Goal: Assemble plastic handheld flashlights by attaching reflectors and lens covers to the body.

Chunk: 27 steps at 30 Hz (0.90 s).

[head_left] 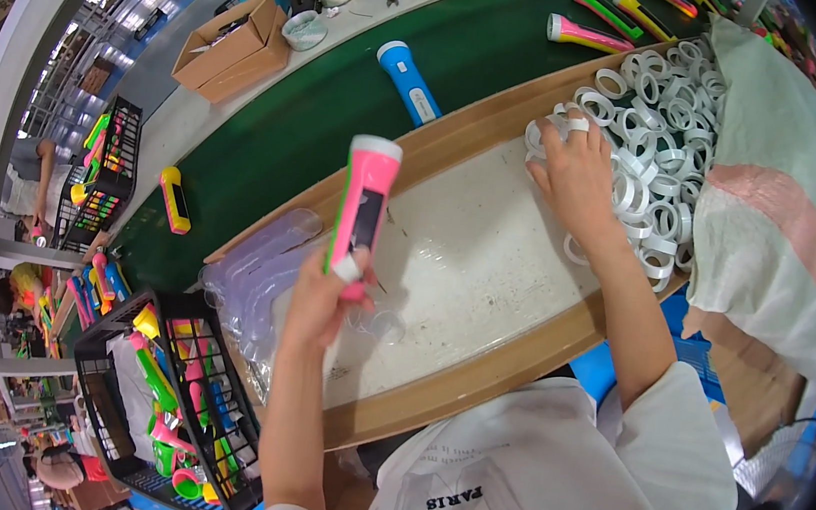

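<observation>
A flashlight point(369, 200) with a pink and green body, a white head rim and a dark panel stands nearly upright over the tray. My left hand point(317, 300) is closed round its lower end, and a white wrap shows on a digit. Many loose white rings point(681, 115) are heaped at the tray's right end. My right hand point(578, 179) reaches onto the heap's left edge, palm down, fingers apart; a white band circles one finger. Whether its fingertips touch a ring cannot be made out. Clear plastic pieces point(272, 260) lie at the tray's left end.
The brown-walled tray point(473, 388) spans in front of me, beside a green belt point(270, 139) carrying a blue flashlight point(409, 84) and a yellow one point(175, 200). A black crate point(246, 438) of colourful parts stands left. A pale sack point(780, 167) leans right. A cardboard box point(249, 61) sits beyond.
</observation>
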{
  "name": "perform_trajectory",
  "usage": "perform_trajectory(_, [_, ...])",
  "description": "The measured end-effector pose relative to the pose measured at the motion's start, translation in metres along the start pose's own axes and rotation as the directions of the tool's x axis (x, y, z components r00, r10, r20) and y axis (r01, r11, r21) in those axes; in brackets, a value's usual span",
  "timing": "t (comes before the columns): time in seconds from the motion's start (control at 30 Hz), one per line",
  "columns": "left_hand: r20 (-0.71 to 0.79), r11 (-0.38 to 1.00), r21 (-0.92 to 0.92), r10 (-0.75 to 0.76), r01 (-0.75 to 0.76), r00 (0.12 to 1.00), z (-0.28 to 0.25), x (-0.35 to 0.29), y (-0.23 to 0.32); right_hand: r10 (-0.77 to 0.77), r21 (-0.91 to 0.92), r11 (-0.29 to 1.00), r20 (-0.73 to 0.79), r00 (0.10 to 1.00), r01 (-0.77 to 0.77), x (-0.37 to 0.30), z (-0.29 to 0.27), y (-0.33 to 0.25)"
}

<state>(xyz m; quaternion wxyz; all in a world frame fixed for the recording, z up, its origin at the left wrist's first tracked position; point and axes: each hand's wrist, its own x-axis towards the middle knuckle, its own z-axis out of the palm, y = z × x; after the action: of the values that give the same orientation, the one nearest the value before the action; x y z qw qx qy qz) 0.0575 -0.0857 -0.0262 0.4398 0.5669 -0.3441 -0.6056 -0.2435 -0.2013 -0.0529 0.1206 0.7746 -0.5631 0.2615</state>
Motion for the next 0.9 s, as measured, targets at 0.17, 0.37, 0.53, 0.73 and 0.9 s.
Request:
perform_trajectory(0.17, [0.009, 0.293, 0.885, 0.766, -0.361, 0.642, 0.005, 0.066, 0.036, 0.078, 0.094, 0.991, 0.206, 0.975, -0.099, -0.003, 0.011, 0.015])
perform_trajectory(0.37, [0.283, -0.252, 0.951, 0.467, -0.181, 0.838, -0.007, 0.028, -0.008, -0.092, 0.514, 0.857, 0.092, 0.992, 0.032, 0.000, -0.005, -0.013])
perform_trajectory(0.53, [0.224, -0.090, 0.975, 0.444, -0.205, 0.868, -0.022, 0.023, -0.012, -0.275, 0.659, 0.750, 0.222, 0.936, 0.064, -0.011, -0.032, -0.054])
perform_trajectory(0.73, [0.123, 0.120, 0.931, 0.783, -0.343, 0.609, -0.028, -0.011, -0.008, -0.353, 0.804, 0.594, 0.222, 0.909, 0.034, -0.049, -0.045, -0.110])
perform_trajectory(0.9, [-0.222, 0.912, 0.272, 0.370, -0.307, 0.902, -0.013, -0.070, 0.014, -0.324, 0.928, 0.258, 0.344, 0.881, -0.268, -0.056, -0.052, -0.163])
